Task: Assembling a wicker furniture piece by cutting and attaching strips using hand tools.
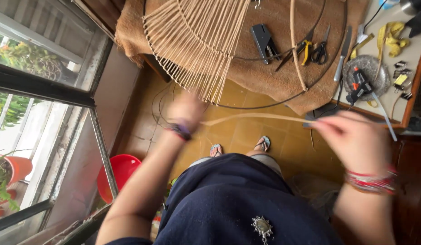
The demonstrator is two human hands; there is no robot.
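**Cane strip stretched between 2 hands**

Left hand is blurry, so can't tell its grip, but it's at one end of the pale cane strip. Right hand pinches the other end. Woven rattan frame sits on the table above.

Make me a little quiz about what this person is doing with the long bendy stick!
1. True or false: both hands hold the pale cane strip.
2. What lies next to the scissors on the brown cloth? A) pliers B) a spoon C) a ball
3. What colour is the tub on the floor by the window?

Key: 1 true: left hand and right hand each grip an end. 2 A, yellow-handled pliers. 3 red.
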